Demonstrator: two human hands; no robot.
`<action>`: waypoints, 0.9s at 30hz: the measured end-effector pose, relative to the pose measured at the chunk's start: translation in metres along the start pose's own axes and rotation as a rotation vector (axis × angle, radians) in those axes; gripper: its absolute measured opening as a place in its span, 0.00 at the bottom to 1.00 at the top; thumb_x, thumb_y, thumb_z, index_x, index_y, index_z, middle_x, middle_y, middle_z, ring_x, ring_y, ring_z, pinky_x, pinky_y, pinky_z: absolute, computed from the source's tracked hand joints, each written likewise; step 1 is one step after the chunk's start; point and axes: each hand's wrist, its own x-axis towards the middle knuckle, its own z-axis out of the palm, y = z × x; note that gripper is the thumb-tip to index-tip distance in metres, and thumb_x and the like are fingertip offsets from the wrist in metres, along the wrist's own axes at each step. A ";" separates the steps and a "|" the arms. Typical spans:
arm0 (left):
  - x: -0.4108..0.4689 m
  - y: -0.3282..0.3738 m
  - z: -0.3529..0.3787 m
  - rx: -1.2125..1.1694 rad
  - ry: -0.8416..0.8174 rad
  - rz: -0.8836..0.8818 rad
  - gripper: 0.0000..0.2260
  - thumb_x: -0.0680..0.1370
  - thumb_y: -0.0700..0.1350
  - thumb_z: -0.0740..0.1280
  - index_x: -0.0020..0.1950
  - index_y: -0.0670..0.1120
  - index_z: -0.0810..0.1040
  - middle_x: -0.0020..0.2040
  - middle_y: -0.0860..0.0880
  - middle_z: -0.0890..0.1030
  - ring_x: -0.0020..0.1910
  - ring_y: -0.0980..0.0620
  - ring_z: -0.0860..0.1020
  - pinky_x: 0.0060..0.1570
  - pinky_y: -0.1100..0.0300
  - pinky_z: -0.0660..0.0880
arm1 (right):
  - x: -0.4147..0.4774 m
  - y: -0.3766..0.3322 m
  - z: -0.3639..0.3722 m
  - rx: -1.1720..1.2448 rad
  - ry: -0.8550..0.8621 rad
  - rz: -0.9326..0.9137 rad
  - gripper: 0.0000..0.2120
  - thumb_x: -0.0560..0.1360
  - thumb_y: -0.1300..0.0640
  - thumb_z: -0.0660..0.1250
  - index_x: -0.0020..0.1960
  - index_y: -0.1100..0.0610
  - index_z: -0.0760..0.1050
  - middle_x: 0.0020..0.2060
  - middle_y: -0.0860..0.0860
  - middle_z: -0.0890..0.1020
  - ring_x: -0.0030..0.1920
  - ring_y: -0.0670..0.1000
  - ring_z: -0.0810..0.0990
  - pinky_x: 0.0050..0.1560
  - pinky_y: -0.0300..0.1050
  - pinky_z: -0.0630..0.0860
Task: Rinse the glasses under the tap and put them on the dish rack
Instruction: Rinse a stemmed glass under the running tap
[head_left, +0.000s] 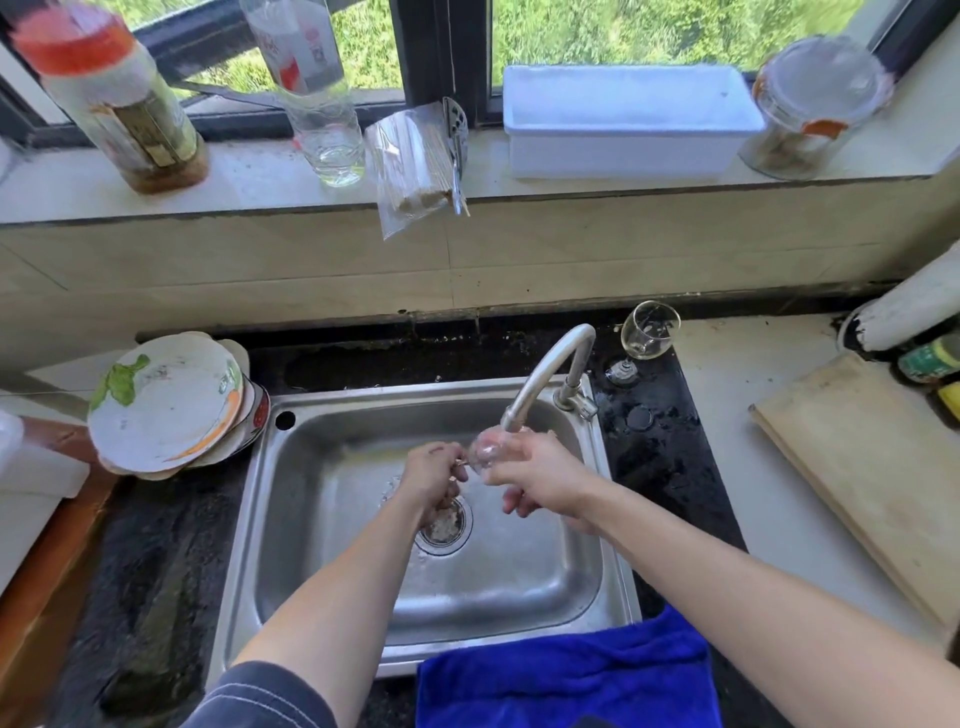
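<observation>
A clear stemmed glass (485, 451) lies on its side just under the tap spout (545, 376), over the steel sink (332, 525). My left hand (434, 475) pinches its stem from the left. My right hand (535, 470) holds the bowl from the right, fingers curled around it. A second stemmed glass (647, 332) stands upright on the dark counter behind the tap, to the right. A tall plain glass (327, 132) stands on the window sill.
Stacked plates (166, 402) lean at the sink's left corner. A blue cloth (566, 675) hangs over the front edge. A wooden board (878, 478) lies on the right counter. A white tray (628, 122), bottles and a jar (815, 109) line the sill.
</observation>
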 end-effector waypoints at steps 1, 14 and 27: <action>0.002 0.000 -0.002 0.000 0.026 0.024 0.10 0.81 0.42 0.60 0.41 0.43 0.74 0.30 0.45 0.73 0.17 0.56 0.62 0.18 0.71 0.55 | -0.003 0.004 -0.001 0.031 -0.023 0.022 0.12 0.75 0.65 0.67 0.54 0.52 0.76 0.50 0.52 0.80 0.28 0.47 0.76 0.28 0.37 0.69; -0.003 0.010 -0.013 0.010 -0.041 -0.234 0.12 0.82 0.46 0.59 0.39 0.46 0.67 0.29 0.48 0.66 0.17 0.57 0.60 0.19 0.73 0.51 | 0.016 0.029 -0.026 -0.307 0.292 -0.011 0.05 0.78 0.54 0.65 0.49 0.54 0.79 0.49 0.51 0.83 0.44 0.53 0.84 0.41 0.48 0.78; -0.031 0.021 -0.001 0.078 0.105 -0.135 0.10 0.79 0.42 0.52 0.37 0.45 0.62 0.28 0.47 0.63 0.23 0.54 0.59 0.23 0.69 0.54 | 0.046 0.054 -0.002 -1.286 0.492 -0.432 0.25 0.81 0.42 0.43 0.66 0.49 0.71 0.68 0.49 0.73 0.68 0.55 0.66 0.61 0.55 0.63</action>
